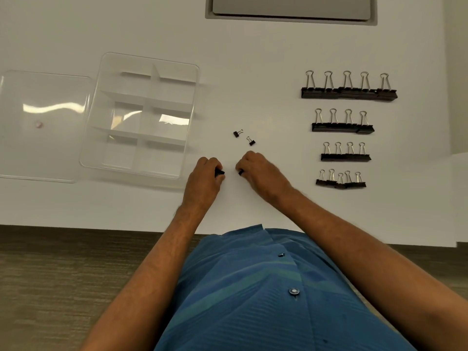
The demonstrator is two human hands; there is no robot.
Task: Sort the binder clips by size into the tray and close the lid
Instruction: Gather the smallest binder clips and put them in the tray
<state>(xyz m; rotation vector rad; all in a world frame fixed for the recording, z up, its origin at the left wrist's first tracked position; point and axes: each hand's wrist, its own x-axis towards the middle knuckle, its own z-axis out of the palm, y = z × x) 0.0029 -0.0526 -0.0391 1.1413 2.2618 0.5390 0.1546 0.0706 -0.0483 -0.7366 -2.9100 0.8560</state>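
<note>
So far the clear tray (pixel 141 115) has nothing in it, and its lid (pixel 43 125) lies open beside it. The bigger binder clips (pixel 348 89) sit in four rows on the counter (pixel 253 59). Two tiny clips (pixel 244 137) wait near the hands. The left hand (pixel 206 173) and right hand (pixel 258 171) are each curled, probably pinching one small black clip. All the sorting is left.

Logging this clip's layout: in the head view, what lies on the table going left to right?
Clear lid → clear divided tray → left hand gripping a small clip → two loose tiny clips → right hand gripping a small clip → four rows of binder clips sorted by size.
</note>
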